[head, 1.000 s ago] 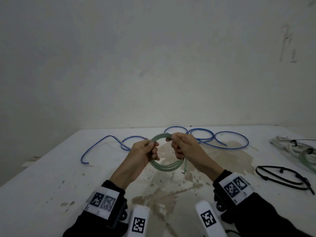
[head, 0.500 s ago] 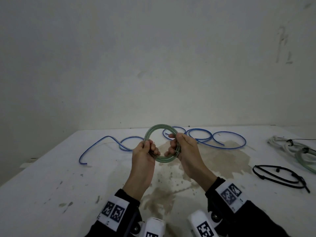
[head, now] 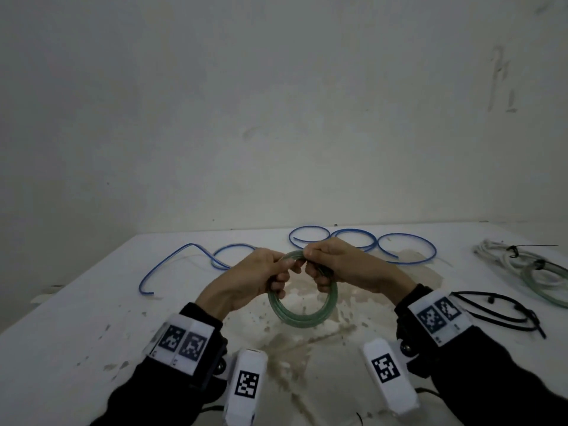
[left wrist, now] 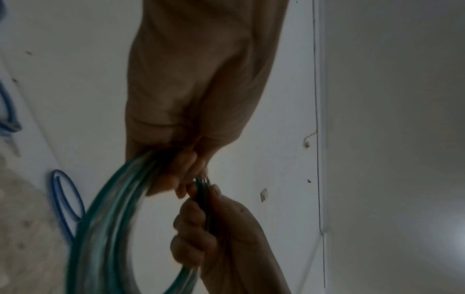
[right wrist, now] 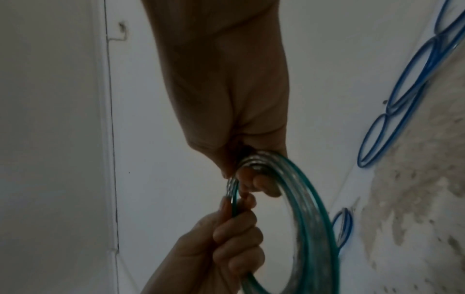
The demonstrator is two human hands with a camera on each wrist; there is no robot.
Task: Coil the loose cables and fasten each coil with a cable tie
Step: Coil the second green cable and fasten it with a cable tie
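Green coil [left wrist: 105, 228] blurred (bottom cut off); top hidden under fingers [head: 284, 273]

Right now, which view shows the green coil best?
Head: the whole green coil shows, held by both hands above the table. Left wrist shows a blurred arc; right wrist a sharper arc, cut off at the bottom edge.

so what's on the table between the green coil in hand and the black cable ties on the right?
Head view: only bare stained table between the green coil and the black cable ties; the right hand and forearm cross above it.
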